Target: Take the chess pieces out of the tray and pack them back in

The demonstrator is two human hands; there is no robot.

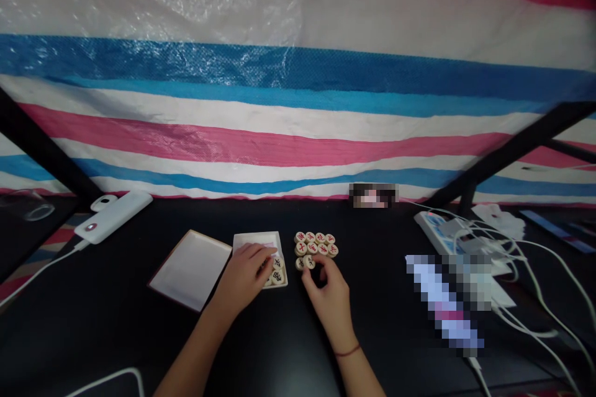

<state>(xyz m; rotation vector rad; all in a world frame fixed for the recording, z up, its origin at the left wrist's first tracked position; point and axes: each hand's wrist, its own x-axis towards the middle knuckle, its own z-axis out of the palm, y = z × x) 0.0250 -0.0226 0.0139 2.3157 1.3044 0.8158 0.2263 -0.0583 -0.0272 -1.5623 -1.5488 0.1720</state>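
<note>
My right hand pinches a round xiangqi piece with a dark character, at the near side of several pieces laid in rows. Beside it lies another dark-marked piece. Just behind are two rows of red-marked xiangqi pieces. My left hand reaches over the white box, its fingers curled down inside; what they hold, if anything, is hidden. Some dark-marked pieces show in the box by the fingertips. Left of that hand lies the box lid, inner side up.
A white power bank with a cable lies at the left. To the right are a power strip, tangled white cables and a blurred-out phone-like object. A striped plastic sheet hangs behind the black table.
</note>
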